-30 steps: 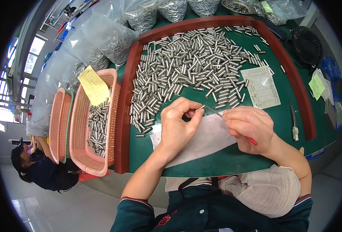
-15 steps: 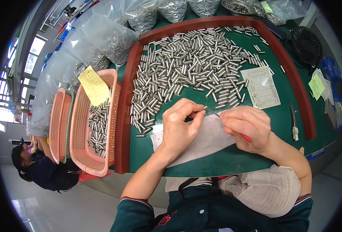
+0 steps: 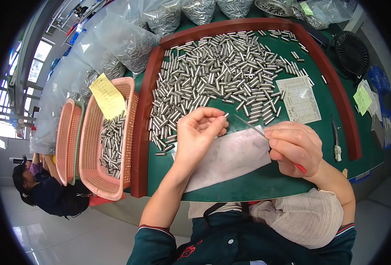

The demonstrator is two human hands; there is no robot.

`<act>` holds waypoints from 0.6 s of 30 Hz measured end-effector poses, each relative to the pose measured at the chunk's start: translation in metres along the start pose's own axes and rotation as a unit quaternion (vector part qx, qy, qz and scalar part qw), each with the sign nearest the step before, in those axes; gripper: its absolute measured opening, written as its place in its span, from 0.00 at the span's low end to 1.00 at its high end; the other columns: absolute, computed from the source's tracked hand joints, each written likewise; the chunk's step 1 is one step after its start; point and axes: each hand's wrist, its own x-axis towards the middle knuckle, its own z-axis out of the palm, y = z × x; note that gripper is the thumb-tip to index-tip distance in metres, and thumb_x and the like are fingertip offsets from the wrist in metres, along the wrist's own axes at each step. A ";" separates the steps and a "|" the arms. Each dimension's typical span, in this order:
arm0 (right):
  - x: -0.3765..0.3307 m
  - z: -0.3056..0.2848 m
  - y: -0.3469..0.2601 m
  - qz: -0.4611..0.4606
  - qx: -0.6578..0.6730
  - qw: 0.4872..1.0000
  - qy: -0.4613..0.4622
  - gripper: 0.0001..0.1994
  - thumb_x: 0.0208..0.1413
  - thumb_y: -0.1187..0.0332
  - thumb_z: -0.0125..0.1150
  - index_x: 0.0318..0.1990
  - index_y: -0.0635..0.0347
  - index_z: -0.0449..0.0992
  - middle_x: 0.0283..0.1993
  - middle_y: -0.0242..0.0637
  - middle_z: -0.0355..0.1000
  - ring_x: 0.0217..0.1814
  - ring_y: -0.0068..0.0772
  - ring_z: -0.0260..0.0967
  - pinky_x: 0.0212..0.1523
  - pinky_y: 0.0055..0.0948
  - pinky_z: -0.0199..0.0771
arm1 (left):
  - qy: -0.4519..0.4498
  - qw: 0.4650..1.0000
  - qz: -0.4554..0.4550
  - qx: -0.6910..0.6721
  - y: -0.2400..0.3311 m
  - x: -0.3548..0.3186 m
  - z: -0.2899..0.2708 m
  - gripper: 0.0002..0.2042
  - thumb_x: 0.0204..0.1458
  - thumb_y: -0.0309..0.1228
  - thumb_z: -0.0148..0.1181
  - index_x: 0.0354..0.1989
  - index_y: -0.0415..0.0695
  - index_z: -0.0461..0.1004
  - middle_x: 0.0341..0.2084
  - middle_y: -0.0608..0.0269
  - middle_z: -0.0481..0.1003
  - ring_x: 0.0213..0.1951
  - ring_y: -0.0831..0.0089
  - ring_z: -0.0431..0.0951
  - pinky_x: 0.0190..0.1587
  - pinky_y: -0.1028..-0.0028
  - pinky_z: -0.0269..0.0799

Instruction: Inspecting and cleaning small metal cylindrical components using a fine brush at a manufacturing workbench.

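Observation:
My left hand (image 3: 199,131) is closed, pinching a small metal sleeve (image 3: 226,115) between thumb and fingertips; most of the sleeve is hidden by the fingers. In my right hand (image 3: 295,145) is a thin needle file (image 3: 251,125) with a red handle, its grey tip pointing left toward the sleeve but apart from it. Beneath both hands lies a pale, smudged cloth (image 3: 228,159). Beyond them a wide heap of shiny metal sleeves (image 3: 222,66) covers the green tabletop (image 3: 244,191).
A dark red frame (image 3: 143,132) borders the heap. To the left stand pink baskets, one (image 3: 85,159) holding sleeves and a yellow note (image 3: 108,97). Filled plastic bags (image 3: 162,20) line the back. A printed sheet (image 3: 298,99), cutters (image 3: 336,139) and black fan (image 3: 350,51) are right. Another person sits far left.
The file has drawn back to the right, away from the sleeve. My left hand has shifted slightly up and left, turning with the sleeve still pinched.

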 end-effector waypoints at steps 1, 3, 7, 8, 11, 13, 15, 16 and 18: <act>0.000 0.000 -0.001 0.002 0.011 1.000 -0.003 0.10 0.43 0.69 0.65 0.29 0.64 0.72 0.26 0.38 0.71 0.25 0.34 0.72 0.24 0.25 0.74 | -0.030 0.996 -0.055 -0.057 0.001 0.002 -0.002 0.06 0.49 0.22 0.57 0.35 0.33 0.72 0.25 0.59 0.76 0.24 0.79 0.74 0.29 0.80 0.71; -0.001 0.002 -0.001 0.004 0.021 1.000 -0.006 0.09 0.44 0.69 0.65 0.29 0.64 0.71 0.26 0.38 0.71 0.25 0.34 0.72 0.24 0.25 0.75 | -0.072 0.983 -0.111 -0.124 0.000 0.003 -0.002 0.06 0.52 0.25 0.56 0.34 0.35 0.72 0.24 0.58 0.76 0.25 0.78 0.75 0.29 0.81 0.71; -0.002 0.006 0.000 0.005 0.030 1.000 -0.002 0.09 0.44 0.69 0.64 0.29 0.64 0.71 0.26 0.38 0.71 0.25 0.34 0.72 0.24 0.25 0.75 | -0.077 0.981 -0.118 -0.132 0.000 0.003 -0.001 0.05 0.52 0.25 0.56 0.34 0.35 0.72 0.23 0.58 0.76 0.24 0.78 0.75 0.28 0.81 0.71; -0.002 0.006 0.000 0.004 0.028 1.000 0.001 0.09 0.43 0.69 0.65 0.29 0.64 0.71 0.26 0.38 0.71 0.25 0.34 0.72 0.24 0.25 0.74 | -0.079 0.981 -0.117 -0.133 0.000 0.003 -0.002 0.05 0.52 0.25 0.56 0.33 0.35 0.72 0.23 0.58 0.76 0.24 0.78 0.75 0.28 0.81 0.71; -0.001 0.006 0.000 0.006 0.027 1.000 0.000 0.09 0.43 0.70 0.65 0.28 0.64 0.71 0.25 0.38 0.71 0.25 0.34 0.72 0.24 0.25 0.74 | -0.081 0.981 -0.116 -0.132 -0.001 0.003 -0.002 0.05 0.52 0.25 0.56 0.33 0.35 0.72 0.23 0.58 0.76 0.24 0.78 0.75 0.28 0.80 0.71; -0.001 0.005 -0.001 0.006 0.028 1.000 0.000 0.09 0.43 0.70 0.65 0.28 0.64 0.71 0.26 0.38 0.71 0.25 0.34 0.72 0.24 0.25 0.74 | -0.083 0.981 -0.116 -0.130 -0.002 0.003 -0.002 0.05 0.52 0.25 0.56 0.33 0.35 0.72 0.23 0.58 0.76 0.24 0.78 0.75 0.28 0.81 0.71; -0.001 0.005 -0.001 0.006 0.029 1.000 0.000 0.09 0.43 0.70 0.65 0.28 0.64 0.71 0.26 0.38 0.71 0.25 0.34 0.72 0.24 0.25 0.74 | -0.083 0.982 -0.116 -0.126 -0.001 0.003 -0.001 0.05 0.52 0.24 0.56 0.33 0.35 0.72 0.23 0.58 0.76 0.23 0.78 0.75 0.28 0.81 0.71; -0.001 0.006 -0.001 0.008 0.028 1.000 0.001 0.09 0.43 0.70 0.65 0.28 0.63 0.71 0.25 0.38 0.71 0.25 0.34 0.72 0.24 0.25 0.74 | -0.083 0.982 -0.116 -0.126 -0.001 0.003 -0.001 0.05 0.52 0.24 0.56 0.33 0.35 0.72 0.23 0.58 0.76 0.23 0.78 0.75 0.28 0.81 0.71; -0.002 0.006 -0.001 0.010 0.027 1.000 0.002 0.09 0.43 0.70 0.65 0.28 0.63 0.71 0.25 0.37 0.71 0.25 0.34 0.72 0.24 0.25 0.74 | -0.087 0.982 -0.112 -0.127 -0.002 0.002 -0.001 0.04 0.51 0.24 0.56 0.32 0.35 0.72 0.23 0.58 0.76 0.23 0.78 0.75 0.27 0.81 0.71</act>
